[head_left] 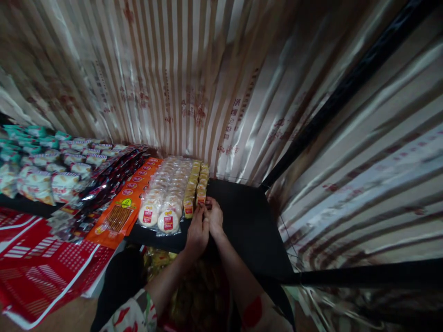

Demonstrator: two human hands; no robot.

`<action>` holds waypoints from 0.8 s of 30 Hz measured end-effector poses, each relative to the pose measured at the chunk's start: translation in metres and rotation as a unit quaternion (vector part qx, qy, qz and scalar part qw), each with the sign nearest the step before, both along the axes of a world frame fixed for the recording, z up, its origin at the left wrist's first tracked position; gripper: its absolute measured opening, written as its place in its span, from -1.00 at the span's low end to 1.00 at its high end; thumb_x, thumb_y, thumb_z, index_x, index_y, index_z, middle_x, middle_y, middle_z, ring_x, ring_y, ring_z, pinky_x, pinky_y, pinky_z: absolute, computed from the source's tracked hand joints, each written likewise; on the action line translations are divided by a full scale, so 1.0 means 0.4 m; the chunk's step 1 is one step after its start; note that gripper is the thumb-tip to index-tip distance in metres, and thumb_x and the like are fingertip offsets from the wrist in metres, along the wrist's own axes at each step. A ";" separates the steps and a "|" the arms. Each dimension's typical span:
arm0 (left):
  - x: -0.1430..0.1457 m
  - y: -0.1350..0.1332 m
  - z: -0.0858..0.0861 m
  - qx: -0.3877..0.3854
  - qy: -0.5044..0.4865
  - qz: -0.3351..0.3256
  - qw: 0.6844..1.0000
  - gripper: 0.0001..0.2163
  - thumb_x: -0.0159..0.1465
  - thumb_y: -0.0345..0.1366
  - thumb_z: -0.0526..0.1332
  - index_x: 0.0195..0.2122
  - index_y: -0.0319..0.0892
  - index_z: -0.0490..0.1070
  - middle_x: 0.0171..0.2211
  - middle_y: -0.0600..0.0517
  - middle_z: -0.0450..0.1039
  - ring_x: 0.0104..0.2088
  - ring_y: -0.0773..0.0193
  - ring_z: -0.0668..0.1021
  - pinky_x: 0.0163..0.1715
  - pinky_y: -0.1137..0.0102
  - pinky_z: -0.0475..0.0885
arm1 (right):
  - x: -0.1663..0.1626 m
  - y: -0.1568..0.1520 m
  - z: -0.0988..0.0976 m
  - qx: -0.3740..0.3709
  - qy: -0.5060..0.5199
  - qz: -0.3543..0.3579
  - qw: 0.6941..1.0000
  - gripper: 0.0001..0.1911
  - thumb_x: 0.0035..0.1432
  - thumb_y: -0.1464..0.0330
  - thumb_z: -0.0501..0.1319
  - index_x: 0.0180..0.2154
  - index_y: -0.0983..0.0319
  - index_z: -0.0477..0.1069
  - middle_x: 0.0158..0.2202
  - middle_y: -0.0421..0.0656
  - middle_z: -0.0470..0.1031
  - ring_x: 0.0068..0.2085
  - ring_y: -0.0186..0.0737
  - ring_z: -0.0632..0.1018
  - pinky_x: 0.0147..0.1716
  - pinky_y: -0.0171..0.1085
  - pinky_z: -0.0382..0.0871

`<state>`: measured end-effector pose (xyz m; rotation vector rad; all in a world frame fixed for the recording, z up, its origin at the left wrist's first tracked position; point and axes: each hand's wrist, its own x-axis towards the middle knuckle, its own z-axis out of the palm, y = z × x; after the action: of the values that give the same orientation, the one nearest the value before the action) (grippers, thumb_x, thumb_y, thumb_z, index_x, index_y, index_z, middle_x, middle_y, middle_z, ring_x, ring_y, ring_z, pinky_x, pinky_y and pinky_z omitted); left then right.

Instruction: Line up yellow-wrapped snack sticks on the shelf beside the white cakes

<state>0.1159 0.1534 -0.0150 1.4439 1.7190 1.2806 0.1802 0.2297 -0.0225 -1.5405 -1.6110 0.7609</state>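
Small yellow snack packets (189, 203) stand in two narrow rows on the black shelf (247, 226). At the front end of the right-hand row, my left hand (198, 233) and my right hand (215, 217) meet, fingers closed around the nearest packet (201, 197). My fingers partly cover its lower part. Just left of these rows lie round white crackers (168, 221) in clear wrappers with red labels, set in two long rows. Both hands are close together, with the left thumb side near the right fingers.
Orange snack bags (117, 216), dark shiny packs (104, 184) and white-and-green packets (65, 184) fill the shelf leftwards. A red basket (44, 263) stands front left. Yellow packets (162, 258) lie below the shelf. Striped sheeting (187, 69) and black frame bars (321, 110) bound the back and right.
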 end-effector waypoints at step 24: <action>-0.012 0.025 0.011 -0.025 -0.045 -0.009 0.999 -0.60 0.23 -0.35 -0.03 0.10 -0.27 0.22 0.19 -0.14 0.18 0.21 0.18 0.20 0.22 0.20 0.06 | -0.003 -0.010 -0.001 0.002 -0.012 0.026 1.000 -0.80 0.05 0.30 0.04 -0.31 0.20 0.37 -0.36 -0.18 0.49 -0.37 -0.25 0.48 -0.32 -0.28 0.33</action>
<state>0.1111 0.1632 -0.0106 1.3510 1.6635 1.2649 0.1789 0.2258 -0.0227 -1.5167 -1.6749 0.7696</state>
